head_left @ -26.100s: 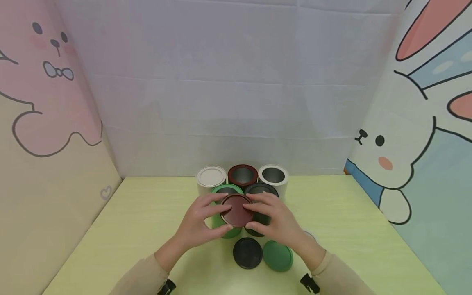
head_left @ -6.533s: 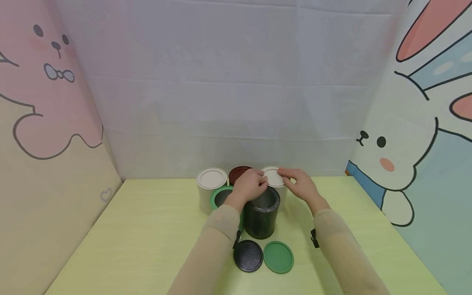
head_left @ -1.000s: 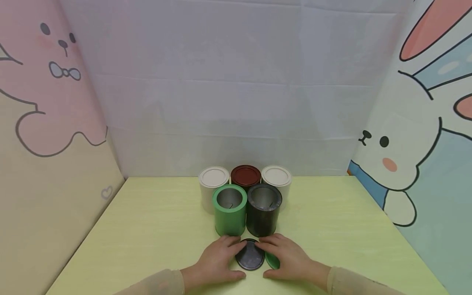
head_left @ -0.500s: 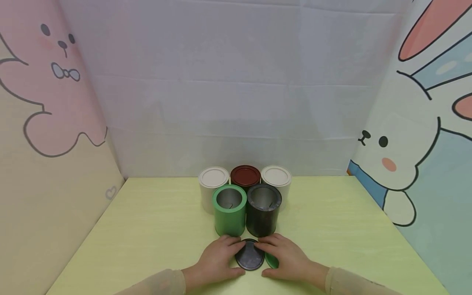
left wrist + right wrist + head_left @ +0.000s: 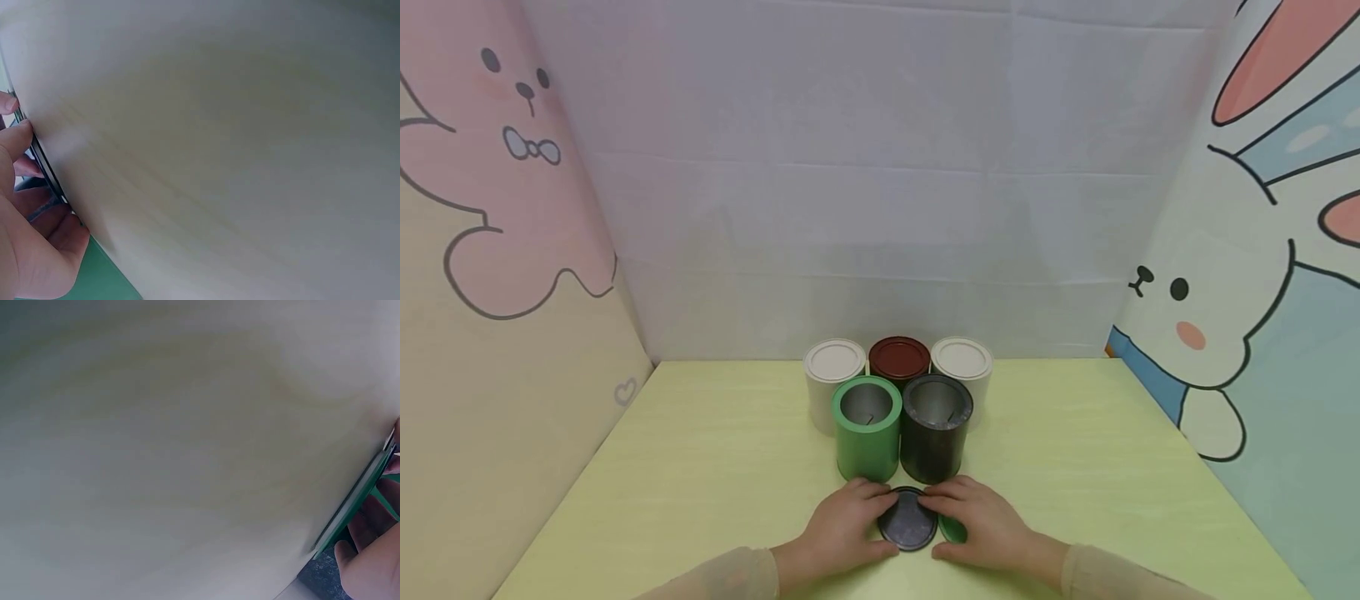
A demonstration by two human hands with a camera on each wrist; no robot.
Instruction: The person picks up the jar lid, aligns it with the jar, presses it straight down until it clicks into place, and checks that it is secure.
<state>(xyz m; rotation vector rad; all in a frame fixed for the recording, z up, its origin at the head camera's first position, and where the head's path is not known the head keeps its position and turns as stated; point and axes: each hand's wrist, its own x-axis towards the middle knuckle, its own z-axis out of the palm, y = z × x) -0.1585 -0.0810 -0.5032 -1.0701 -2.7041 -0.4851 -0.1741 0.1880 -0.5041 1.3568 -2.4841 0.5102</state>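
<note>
Apparently at the lid-pickup step, the left hand (image 5: pixel 844 529) and right hand (image 5: pixel 987 525) have a spread grip around the flat, round black lid (image 5: pixel 908 527) on the pale yellow-green desk (image 5: pixel 700 442), left of the flat green lid (image 5: pixel 952 531), which likely calls for a level two-handed lift.

A creased backdrop (image 5: pixel 880 183) and cartoon side panels (image 5: pixel 1206 333) around the table (image 5: pixel 700 450) suggest a booth-like set.

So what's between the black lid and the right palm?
The green lid, partly covered by the right hand, as the head view shows.
</note>
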